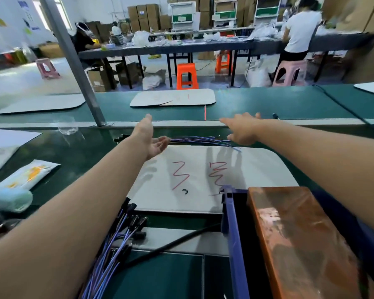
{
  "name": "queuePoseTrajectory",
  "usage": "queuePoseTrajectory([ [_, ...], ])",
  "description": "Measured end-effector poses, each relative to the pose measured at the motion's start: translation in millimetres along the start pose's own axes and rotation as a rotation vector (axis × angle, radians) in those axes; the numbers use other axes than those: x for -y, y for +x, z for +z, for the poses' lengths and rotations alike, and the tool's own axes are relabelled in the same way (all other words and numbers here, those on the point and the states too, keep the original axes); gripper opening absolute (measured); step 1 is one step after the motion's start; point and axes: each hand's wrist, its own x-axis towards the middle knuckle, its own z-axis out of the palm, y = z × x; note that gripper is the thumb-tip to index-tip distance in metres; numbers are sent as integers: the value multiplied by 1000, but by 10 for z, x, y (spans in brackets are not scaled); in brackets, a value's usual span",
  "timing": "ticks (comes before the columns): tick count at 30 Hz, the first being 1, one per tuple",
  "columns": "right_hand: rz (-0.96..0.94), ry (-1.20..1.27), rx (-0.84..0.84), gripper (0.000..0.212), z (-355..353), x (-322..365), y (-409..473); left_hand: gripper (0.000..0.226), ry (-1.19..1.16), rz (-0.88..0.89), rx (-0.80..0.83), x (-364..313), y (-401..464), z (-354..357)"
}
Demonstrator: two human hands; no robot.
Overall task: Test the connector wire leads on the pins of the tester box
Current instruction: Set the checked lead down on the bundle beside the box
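Note:
A bundle of purple and blue connector wires (200,139) lies across the far edge of a white board (255,169). Its black connectors (120,138) show just left of my left wrist. My left hand (150,137) curls its fingers round the bundle near the connector end. Over the loose lead ends, my right hand (242,130) has its fingers spread and its lower fingers touch the wires. The tester box (294,238), blue with a copper-coloured top, sits near me at the right, away from both hands.
A second bundle of purple wires with black connectors (117,242) lies near me at the left, beside a black cable (177,240). Red scribbles mark the board. A grey post (78,67) rises from the green bench. People work at tables beyond.

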Motion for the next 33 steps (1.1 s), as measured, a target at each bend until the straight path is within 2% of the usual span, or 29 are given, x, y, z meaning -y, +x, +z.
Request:
queuePoseTrajectory([
  [2,25,-85,27,46,28,0,-130,44,241,84,2,122,-239,-100],
  [4,-11,-69,37,43,-11,-10,-353,36,454,193,4,268,-546,-265],
  [10,-147,396,-153,34,-426,320,-1387,12,772,469,-76,753,-1593,-885],
  [11,-185,452,-194,30,-479,434,-1591,12,905,535,-124,863,-1742,-1025],
  [13,-264,515,-324,23,-561,692,-2081,20,1344,650,-303,1113,-2060,-1298],
  [15,-317,575,-495,16,-600,959,-2598,34,1726,631,-440,1352,-2305,-1450],
  [16,-333,625,-571,13,-599,1090,-2824,37,1796,607,-464,1455,-2365,-1478],
  [18,-372,693,-665,10,-545,1387,-3290,27,1792,615,-480,1607,-2472,-1494],
  [20,-428,709,-659,10,-397,1670,-3671,15,1781,643,-529,1687,-2560,-1503],
  [23,-461,714,-540,13,-37,1974,-4059,17,1787,691,-573,1686,-2666,-1533],
  [25,-427,801,-429,14,241,2075,-4197,17,1775,753,-584,1688,-2734,-1537],
  [27,-359,945,-358,13,485,2113,-4263,14,1646,806,-568,1698,-2811,-1491],
  [29,-315,1044,-360,12,660,2133,-4310,12,1481,845,-515,1709,-2887,-1421],
  [31,-299,1085,-358,10,745,2152,-4338,8,1260,873,-468,1705,-2914,-1360],
  [33,-287,1120,-357,9,764,2150,-4350,6,984,826,-390,1674,-2960,-1270],
])
